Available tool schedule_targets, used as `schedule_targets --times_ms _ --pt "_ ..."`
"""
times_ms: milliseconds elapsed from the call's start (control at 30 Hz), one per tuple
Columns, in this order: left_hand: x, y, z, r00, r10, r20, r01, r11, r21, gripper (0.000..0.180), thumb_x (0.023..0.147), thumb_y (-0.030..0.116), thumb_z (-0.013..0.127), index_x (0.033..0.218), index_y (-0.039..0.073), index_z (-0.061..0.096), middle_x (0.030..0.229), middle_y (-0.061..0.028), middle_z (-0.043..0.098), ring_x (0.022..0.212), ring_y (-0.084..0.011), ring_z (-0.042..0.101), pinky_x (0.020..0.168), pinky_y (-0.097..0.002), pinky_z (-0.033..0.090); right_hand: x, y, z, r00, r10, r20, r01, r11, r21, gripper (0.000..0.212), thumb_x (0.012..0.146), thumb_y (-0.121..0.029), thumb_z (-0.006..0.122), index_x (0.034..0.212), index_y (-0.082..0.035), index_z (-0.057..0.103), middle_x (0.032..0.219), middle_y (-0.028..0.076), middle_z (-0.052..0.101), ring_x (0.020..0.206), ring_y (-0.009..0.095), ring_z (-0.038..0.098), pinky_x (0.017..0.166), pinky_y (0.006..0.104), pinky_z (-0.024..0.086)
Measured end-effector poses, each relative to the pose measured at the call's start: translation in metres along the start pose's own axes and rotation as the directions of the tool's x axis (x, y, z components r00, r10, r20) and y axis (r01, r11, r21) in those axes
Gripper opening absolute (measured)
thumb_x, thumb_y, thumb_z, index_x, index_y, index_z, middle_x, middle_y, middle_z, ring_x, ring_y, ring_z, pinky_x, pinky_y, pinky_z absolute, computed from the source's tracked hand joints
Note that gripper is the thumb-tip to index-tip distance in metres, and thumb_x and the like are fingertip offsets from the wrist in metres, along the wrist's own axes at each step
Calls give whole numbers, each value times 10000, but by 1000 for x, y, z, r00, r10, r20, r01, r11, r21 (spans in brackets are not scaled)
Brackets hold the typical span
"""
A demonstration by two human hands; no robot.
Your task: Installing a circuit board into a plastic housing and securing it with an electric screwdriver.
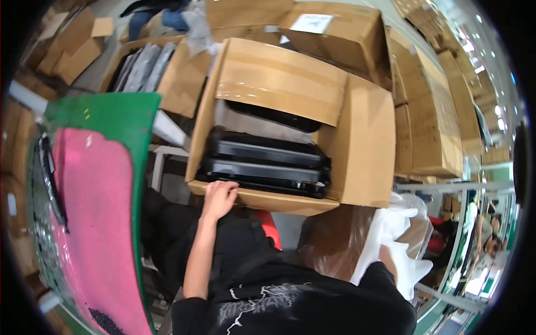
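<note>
My left hand (219, 199) is at the near rim of an open cardboard box (368, 139), its fingers curled over the edge. Inside the box, long black plastic parts (262, 153) lie side by side near that rim, and another dark part (273, 116) shows under the far flap. Off to the right, my right arm reaches down to white foam sheets (391, 251). Only part of my right hand (387, 258) shows against the foam; its fingers are hidden. Clear plastic film (340, 251) hangs around a carton beside the foam.
To the left stands a green-edged table (142, 106) with a pink mat (100, 184); a black wrapped strip (50, 181) lies on it. Behind are a carton of wrapped parts (142, 67) and large boxes (335, 33). More cartons (427, 111) are stacked right. People are at the far right.
</note>
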State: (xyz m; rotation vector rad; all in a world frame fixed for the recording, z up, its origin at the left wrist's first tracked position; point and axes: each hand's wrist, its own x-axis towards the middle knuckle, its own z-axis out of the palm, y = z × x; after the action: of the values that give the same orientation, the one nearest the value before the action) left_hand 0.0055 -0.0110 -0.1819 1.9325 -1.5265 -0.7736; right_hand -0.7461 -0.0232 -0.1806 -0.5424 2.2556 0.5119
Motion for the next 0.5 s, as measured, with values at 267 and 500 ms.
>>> schedule_targets --times_ms 267,500 --pt "-14 -12 -14 999 -8 -37 2 987 -162 222 903 225 578 1012 88 714 941 -120 716 977 -309 650 920 -438 452 -260 -340 -40 -111 -723 -682 868 264 -420 215 878 -34 583 1086 8 623 910 168 668 817 278 648 741 392 525" --pt "-64 34 -35 981 -70 -181 -41 838 -545 218 945 162 561 1079 21 660 1017 -206 690 973 -352 675 839 -409 532 -334 -428 240 -119 -842 526 730 -433 -528 957 575 -269 899 1383 -82 421 1352 208 440 1275 427 417 1048 501 407"
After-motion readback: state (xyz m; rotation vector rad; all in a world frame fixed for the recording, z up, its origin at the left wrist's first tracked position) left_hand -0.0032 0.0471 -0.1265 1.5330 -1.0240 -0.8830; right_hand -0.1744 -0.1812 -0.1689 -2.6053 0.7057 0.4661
